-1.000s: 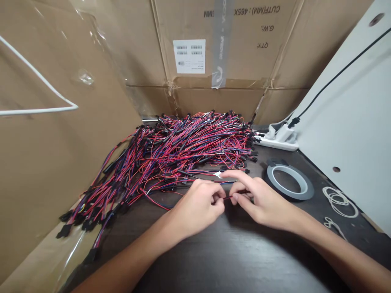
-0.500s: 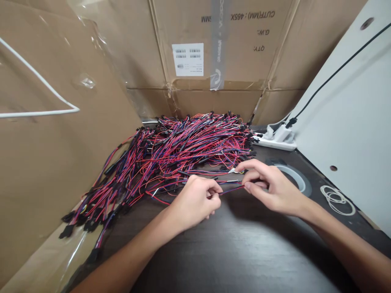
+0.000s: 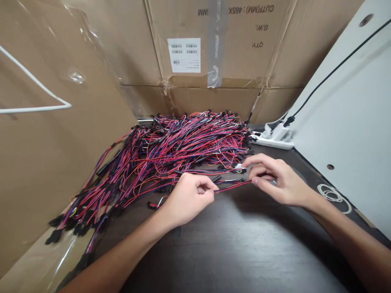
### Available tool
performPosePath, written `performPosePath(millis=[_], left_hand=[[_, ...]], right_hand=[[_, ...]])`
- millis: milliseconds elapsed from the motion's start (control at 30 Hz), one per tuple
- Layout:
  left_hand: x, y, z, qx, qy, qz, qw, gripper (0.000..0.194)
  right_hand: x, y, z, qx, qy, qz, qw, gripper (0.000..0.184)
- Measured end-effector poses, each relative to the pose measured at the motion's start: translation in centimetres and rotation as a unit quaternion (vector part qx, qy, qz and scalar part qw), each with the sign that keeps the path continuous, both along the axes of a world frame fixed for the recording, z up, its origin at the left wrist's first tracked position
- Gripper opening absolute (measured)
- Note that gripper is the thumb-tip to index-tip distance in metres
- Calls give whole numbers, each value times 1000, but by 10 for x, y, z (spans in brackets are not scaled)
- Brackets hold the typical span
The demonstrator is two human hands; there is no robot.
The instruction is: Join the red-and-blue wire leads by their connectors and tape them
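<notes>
Wires [image 3: 233, 186], thin and coated in red and dark blue, run nearly straight between the two hands in front of the pile, rising slightly toward the right. At their left end the left hand [image 3: 192, 199] has its thumb and index finger closed in a pinch on them, the other fingers curled under. At their right end the right hand [image 3: 279, 183] pinches them between the thumb and a bent finger, while its index finger reaches out above, tip at a small white tag [image 3: 239, 167]; whether it touches the tag is unclear. Near the left wrist, a short red-and-black wire end with a white strand [image 3: 161, 201] shows on the dark brown, smooth surface [image 3: 226, 248].

Beyond the hands lies a broad, tangled pile of red, blue and black wire harnesses [image 3: 195, 142], spilling left to black connectors [image 3: 54, 237]. Right of the right hand lie loops of off-white cord [image 3: 336, 199]. Farther back sits a white power strip [image 3: 271, 141], with a black cable [image 3: 332, 73] running up across a white panel [image 3: 360, 134]. Brown cardboard [image 3: 241, 53] with a white barcode label [image 3: 185, 56] stands behind the pile.
</notes>
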State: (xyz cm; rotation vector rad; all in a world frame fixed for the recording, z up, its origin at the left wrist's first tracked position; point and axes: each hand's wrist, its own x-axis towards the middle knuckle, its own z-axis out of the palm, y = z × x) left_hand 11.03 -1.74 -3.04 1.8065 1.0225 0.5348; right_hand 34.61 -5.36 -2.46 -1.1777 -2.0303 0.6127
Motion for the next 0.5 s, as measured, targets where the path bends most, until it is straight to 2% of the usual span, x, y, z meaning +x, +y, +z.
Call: performPosePath(millis=[133, 333, 500], left_hand=[[-1, 1, -3, 9, -15, -11, 1000, 15], [0, 5, 0, -33, -40, -5, 999, 11], [-1, 8, 2, 2, -21, -5, 1000, 13]], right_hand=[[0, 0, 1, -7, -3, -11, 1000, 28], [8, -1, 2, 20, -9, -47, 999, 24], [14, -1, 3, 30, -13, -76, 997, 26]])
